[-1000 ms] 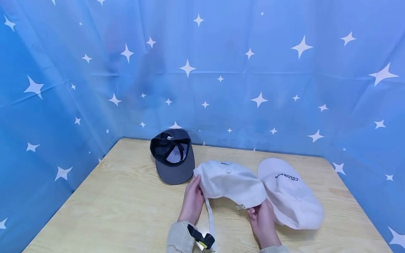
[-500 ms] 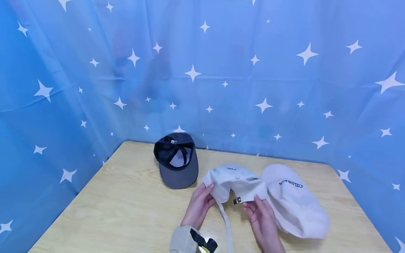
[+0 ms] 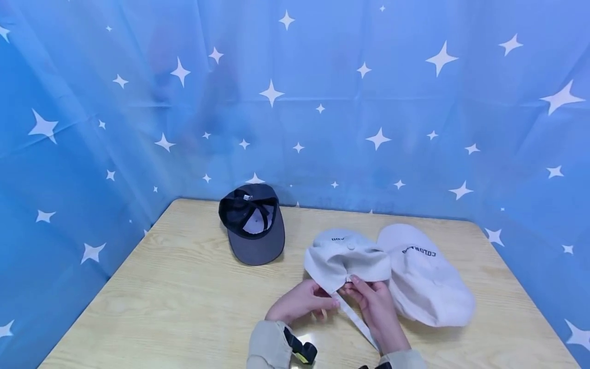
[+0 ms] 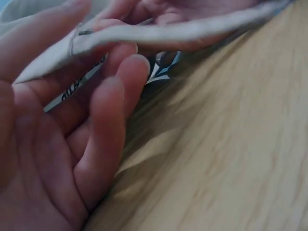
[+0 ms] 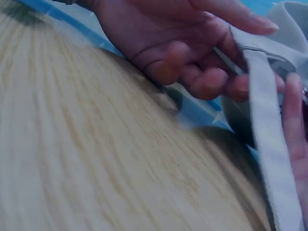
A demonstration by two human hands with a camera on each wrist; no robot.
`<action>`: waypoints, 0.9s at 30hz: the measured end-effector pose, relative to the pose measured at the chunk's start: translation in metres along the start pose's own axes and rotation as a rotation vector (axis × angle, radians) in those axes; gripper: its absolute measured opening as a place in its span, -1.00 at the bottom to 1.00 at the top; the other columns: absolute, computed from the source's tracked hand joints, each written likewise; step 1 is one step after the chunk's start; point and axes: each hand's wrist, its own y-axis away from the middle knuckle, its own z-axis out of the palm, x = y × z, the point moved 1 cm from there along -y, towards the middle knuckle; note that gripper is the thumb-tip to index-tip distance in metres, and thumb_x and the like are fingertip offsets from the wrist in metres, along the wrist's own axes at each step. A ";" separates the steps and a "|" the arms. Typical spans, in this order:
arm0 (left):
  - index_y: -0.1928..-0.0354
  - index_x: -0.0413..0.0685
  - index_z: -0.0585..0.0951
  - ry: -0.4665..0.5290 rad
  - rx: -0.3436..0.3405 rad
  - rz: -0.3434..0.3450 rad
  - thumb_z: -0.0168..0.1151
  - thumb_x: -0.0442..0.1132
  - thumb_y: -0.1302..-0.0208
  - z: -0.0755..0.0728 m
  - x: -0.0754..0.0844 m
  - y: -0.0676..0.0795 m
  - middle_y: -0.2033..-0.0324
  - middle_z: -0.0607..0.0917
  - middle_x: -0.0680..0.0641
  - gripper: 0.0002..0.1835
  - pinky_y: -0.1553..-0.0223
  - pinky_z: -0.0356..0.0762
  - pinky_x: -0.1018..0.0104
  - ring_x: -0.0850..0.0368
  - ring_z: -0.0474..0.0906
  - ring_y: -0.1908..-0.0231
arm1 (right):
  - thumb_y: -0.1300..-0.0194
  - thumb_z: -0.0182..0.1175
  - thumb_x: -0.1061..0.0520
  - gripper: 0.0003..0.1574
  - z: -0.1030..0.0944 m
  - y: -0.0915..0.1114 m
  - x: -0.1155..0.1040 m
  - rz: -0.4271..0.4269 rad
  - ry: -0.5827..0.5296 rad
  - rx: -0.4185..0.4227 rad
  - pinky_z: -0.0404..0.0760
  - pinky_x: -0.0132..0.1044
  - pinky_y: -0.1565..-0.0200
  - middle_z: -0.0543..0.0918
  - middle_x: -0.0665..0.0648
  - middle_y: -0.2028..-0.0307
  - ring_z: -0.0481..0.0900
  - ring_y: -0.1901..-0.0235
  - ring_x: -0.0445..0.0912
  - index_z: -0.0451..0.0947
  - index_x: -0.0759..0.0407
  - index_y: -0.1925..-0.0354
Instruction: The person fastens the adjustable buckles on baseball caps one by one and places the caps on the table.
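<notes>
A pale baseball cap (image 3: 348, 259) is held up off the table, its rear opening toward me and its crown button upward. My left hand (image 3: 301, 301) grips the cap's rear edge at the base of the loose strap (image 3: 357, 320), thumb on one side and fingers beneath. My right hand (image 3: 375, 305) pinches the opposite rear edge, its thumb on top by the small buckle. The strap slants down past both hands. In the left wrist view the strap (image 4: 168, 33) crosses in front of the fingertips of my left hand (image 4: 53, 149). In the right wrist view the strap (image 5: 269, 130) hangs free.
A second pale cap (image 3: 428, 282), lettered COLORADO, lies on the right, close against the held one. At the back left a dark cap (image 3: 255, 248) rests with its inside showing. The wooden table (image 3: 184, 297) meets a blue starred curtain (image 3: 322, 77) behind.
My hands have drawn together, closing the gap at the cap's rear. The left hand has moved right and turned in toward the strap; my right thumb has shifted to the buckle.
</notes>
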 end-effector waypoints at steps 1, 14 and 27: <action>0.20 -0.10 0.55 -0.023 -0.005 0.004 0.28 -0.15 -0.07 0.000 0.001 0.000 0.46 0.59 0.00 -0.73 0.55 0.50 0.34 0.17 0.49 0.50 | -0.23 0.05 0.32 -0.87 0.000 0.000 -0.001 0.002 -0.007 -0.009 0.55 -0.35 0.22 0.60 0.13 0.37 0.60 0.37 -0.11 0.44 0.28 0.21; 0.18 -0.17 0.39 0.487 0.104 0.274 0.04 -0.22 -0.25 -0.009 0.009 0.006 0.40 0.55 -0.03 -0.81 0.36 0.44 0.39 0.19 0.46 0.42 | -0.37 -0.24 0.33 -0.70 0.016 0.007 -0.004 0.116 -0.381 -0.200 0.52 -0.47 0.27 0.59 0.07 0.33 0.55 0.35 -0.18 0.46 0.22 0.25; 0.21 -0.06 0.37 0.680 0.204 0.504 -0.01 -0.37 -0.23 -0.011 0.012 0.004 0.49 0.48 0.04 -0.89 0.41 0.39 0.41 0.22 0.40 0.48 | -0.43 -0.45 0.15 -0.64 0.016 0.007 0.007 0.152 -0.757 -0.539 0.33 -0.36 0.08 0.42 0.11 0.11 0.35 0.13 -0.11 0.28 0.13 0.05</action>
